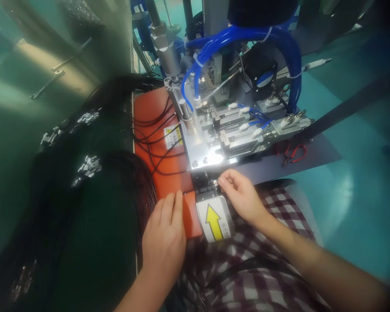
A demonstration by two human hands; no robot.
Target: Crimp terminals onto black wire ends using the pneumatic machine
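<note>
My left hand (165,232) rests over the orange plate (170,180), its fingers together and its thumb hidden. From its fingertips a thin black cable (191,190) runs right, into a black slotted fixture (207,190) at the machine's front. My right hand (242,195) pinches thumb against index finger at the fixture's right side, on the cable's small silvery connector (216,183). Just below the fixture is a white label with a yellow arrow (214,220). Behind both hands stands the metal machine (204,154), with several black cables (156,143) lying across the plate to its left.
Bundles of black cables with silvery ends (89,167) lie on the dark green surface at left. Thick blue air hoses (240,37) arch over the machine's pneumatic cylinders (243,141). Red-handled pliers (297,154) lie on a grey board (318,149) at right.
</note>
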